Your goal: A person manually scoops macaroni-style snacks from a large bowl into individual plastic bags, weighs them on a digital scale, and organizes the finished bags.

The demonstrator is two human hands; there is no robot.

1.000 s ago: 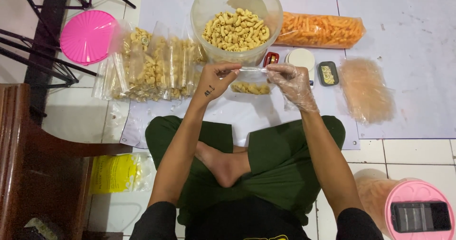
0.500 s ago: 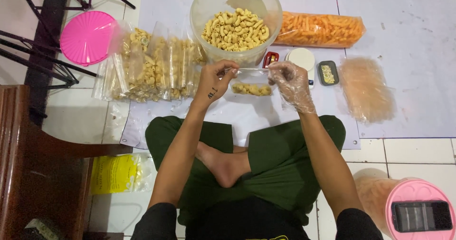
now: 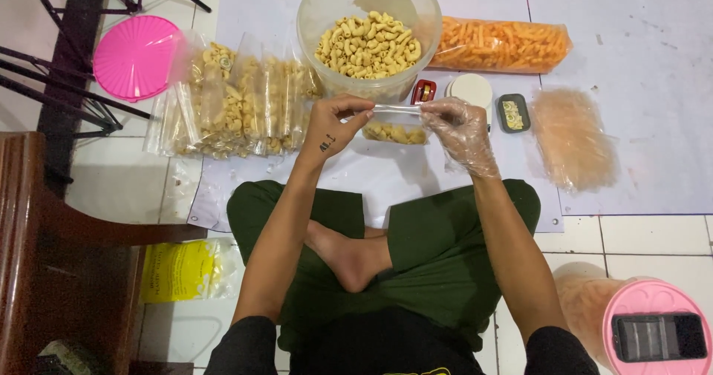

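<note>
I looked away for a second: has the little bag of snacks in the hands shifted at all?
Barely. The small bag sits a touch lower below the big tub than before, pinched by the left hand and gloved right hand.

Just beyond the fingers [image 3: 355, 112] the snack tub [image 3: 369, 37] blocks passage (packed bags [image 3: 234, 100] crowd their left); bare mat [image 3: 371, 174] lies open beneath.

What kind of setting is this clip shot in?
Most likely a home floor used for packing snacks. The person sits cross-legged on white floor tiles over a spread sheet, with a tub of macaroni-shaped snacks, filled small bags and a wooden chair beside them.
</note>
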